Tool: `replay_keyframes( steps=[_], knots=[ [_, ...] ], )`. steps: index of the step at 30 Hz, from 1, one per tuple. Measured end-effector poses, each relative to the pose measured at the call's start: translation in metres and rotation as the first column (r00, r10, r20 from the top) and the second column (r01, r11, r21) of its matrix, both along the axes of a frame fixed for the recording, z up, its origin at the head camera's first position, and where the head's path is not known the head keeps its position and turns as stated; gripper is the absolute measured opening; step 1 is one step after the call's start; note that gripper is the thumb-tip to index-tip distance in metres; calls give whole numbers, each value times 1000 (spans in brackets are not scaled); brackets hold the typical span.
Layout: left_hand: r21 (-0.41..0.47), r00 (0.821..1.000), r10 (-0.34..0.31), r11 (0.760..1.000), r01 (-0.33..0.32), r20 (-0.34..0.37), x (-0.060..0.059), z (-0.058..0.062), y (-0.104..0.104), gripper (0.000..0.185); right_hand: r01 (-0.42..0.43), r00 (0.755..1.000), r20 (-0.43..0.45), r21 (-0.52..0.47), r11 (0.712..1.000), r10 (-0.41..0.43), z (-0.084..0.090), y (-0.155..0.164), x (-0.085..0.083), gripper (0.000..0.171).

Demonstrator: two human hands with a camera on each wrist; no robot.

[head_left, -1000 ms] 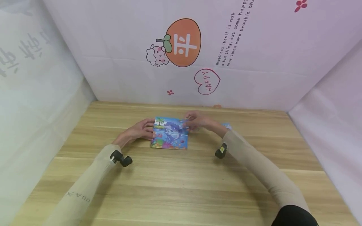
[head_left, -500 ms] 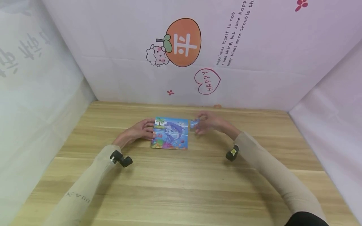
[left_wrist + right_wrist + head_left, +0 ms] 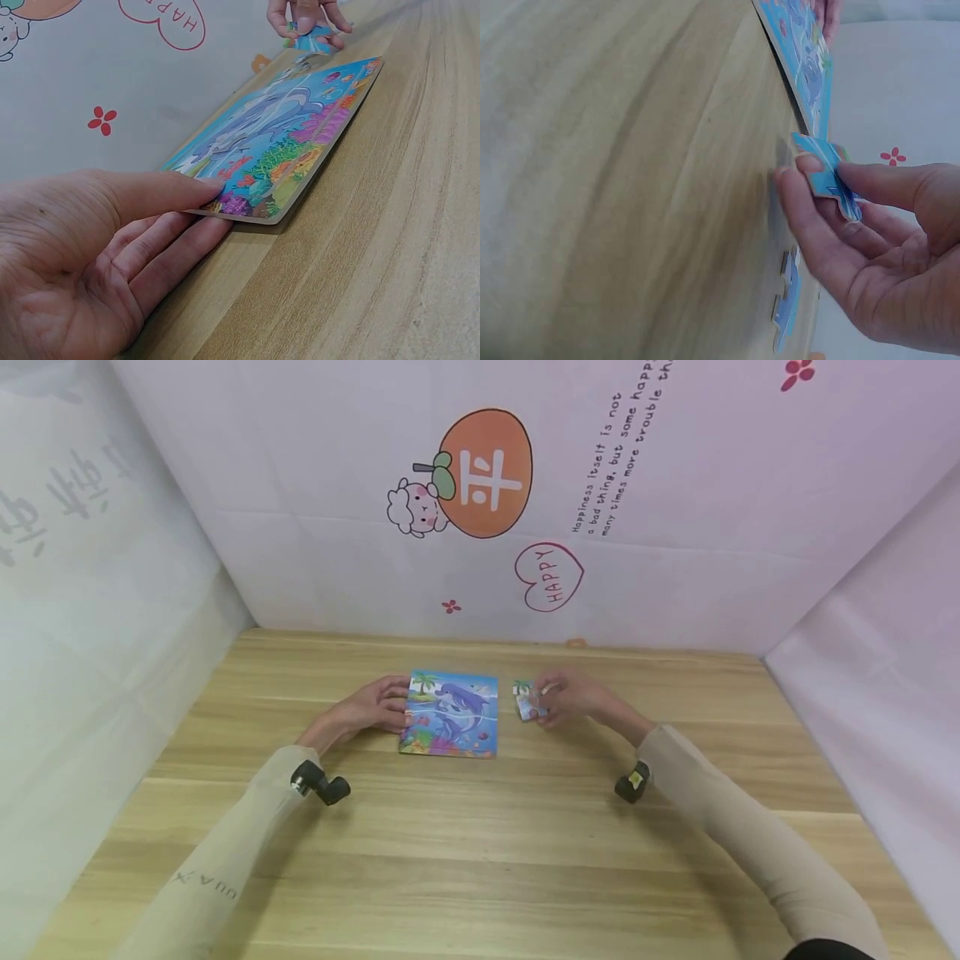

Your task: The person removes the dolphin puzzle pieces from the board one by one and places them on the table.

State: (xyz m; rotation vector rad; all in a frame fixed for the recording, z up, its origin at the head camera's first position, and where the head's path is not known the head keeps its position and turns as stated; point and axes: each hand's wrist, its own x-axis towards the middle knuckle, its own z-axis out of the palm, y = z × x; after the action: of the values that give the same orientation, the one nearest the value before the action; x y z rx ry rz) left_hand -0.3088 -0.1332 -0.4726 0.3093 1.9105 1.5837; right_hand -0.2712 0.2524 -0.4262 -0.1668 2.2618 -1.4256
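A square board with a dolphin picture (image 3: 450, 714) lies on the wooden table, its printed side up. At its left edge is my left hand (image 3: 375, 703), whose thumb rests on top while the fingers lie at and under the rim, pinching it. Right of the board, my right hand (image 3: 572, 697) holds a small blue jigsaw piece (image 3: 823, 166) between thumb and fingers, just above the tabletop. A palm tree print shows at the piece's far side in the head view. Another blue jigsaw piece (image 3: 787, 300) lies on the table by the right hand; the head view does not show it.
White printed cloth (image 3: 337, 568) stands along the back edge of the table (image 3: 450, 860). More white cloth hangs at the left and right sides. Each sleeve carries a small black wrist camera (image 3: 321, 781).
My right hand has moved right, away from the board's upper right corner, carrying the jigsaw piece, which has turned in the fingers. The left hand and board have stayed still.
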Motion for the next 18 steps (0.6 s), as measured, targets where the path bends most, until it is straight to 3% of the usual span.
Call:
replay_keyframes(
  steps=[5, 12, 18],
  knots=[
    [6, 1000, -6, 1000, 6, 1, 1, -2, -1, 85, -35, 997, -71, 89, 995, 42, -4, 1, 2, 18],
    [5, 1000, -4, 1000, 4, 0, 0, -3, 0, 87, -20, 996, -81, 213, 977, 38, -1, 0, 5, 16],
    [8, 1000, 1, 1000, -1, -3, 0, -2, 0, 87, 8, 997, -81, 186, 983, 7, -7, -2, 7, 31]
  ],
)
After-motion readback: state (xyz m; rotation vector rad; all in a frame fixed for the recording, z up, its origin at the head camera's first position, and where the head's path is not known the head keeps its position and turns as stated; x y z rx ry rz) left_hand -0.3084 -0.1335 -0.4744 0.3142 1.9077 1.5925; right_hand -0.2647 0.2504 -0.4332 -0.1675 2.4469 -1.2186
